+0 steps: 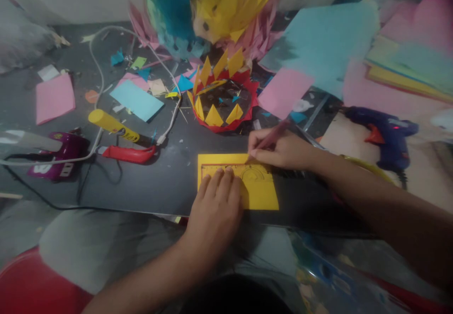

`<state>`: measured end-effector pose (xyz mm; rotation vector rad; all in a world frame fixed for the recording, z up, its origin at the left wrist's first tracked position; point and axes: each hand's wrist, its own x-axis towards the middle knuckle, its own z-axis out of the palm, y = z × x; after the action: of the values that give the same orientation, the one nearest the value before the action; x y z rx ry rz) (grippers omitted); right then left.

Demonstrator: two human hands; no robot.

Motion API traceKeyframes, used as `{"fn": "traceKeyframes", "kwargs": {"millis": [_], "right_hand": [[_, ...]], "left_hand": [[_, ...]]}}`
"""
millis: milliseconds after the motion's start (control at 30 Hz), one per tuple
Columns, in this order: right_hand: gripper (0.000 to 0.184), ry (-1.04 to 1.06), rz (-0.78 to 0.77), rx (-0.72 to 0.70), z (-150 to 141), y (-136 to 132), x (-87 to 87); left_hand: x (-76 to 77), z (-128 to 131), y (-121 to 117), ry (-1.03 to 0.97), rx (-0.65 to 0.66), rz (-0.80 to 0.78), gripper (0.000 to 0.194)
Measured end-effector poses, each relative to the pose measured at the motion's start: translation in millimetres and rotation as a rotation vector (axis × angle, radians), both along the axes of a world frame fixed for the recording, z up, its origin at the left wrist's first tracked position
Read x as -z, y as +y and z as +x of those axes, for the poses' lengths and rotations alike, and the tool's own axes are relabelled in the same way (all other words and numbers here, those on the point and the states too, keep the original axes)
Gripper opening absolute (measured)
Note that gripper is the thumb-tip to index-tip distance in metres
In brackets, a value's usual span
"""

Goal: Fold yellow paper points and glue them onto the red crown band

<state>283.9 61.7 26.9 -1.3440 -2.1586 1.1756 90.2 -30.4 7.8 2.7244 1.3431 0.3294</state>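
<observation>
clock centred on yellow sheet; sheet lies on dark table, close to near edge. left hand, 8 o'clock: unclenched, laid flat, bracing clear ruler against sheet. right hand, 2 o'clock: grasping reddish pen, tip at ruler's upper edge. advice: spread left-hand pressure along ruler to resist pivot; leave drawing edge unobstructed. hold pen at constant tilt; draw lightly, single stroke. likely fault: ruler slip. red cutter, between 9 and 10 o'clock: leave aside.
</observation>
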Motion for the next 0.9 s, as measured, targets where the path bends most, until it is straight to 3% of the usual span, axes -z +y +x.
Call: {"fn": "traceKeyframes", "kwargs": {"millis": [267,433,533,733,900], "right_hand": [[0.017,-0.021,0.086,0.081,10,-8,-6.5],[0.03,-0.244,0.275,-0.109,34,-41,-6.3],[0.036,-0.334,0.355,-0.135,46,-59,1.7],[0.022,-0.371,0.23,-0.168,39,-60,-3.1],[0.022,-0.366,0.097,-0.155,30,-49,-13.9]], "left_hand": [[-1.9,-1,2,-0.004,0.003,-0.013,0.032],[-8.7,-4,6,-0.018,0.011,-0.113,0.028],[-11.6,-7,9,-0.033,0.021,-0.167,0.029],[-13.4,-24,32,-0.135,0.042,-0.129,0.034],[-14.1,-46,47,-0.068,0.042,-0.21,0.057]]}}
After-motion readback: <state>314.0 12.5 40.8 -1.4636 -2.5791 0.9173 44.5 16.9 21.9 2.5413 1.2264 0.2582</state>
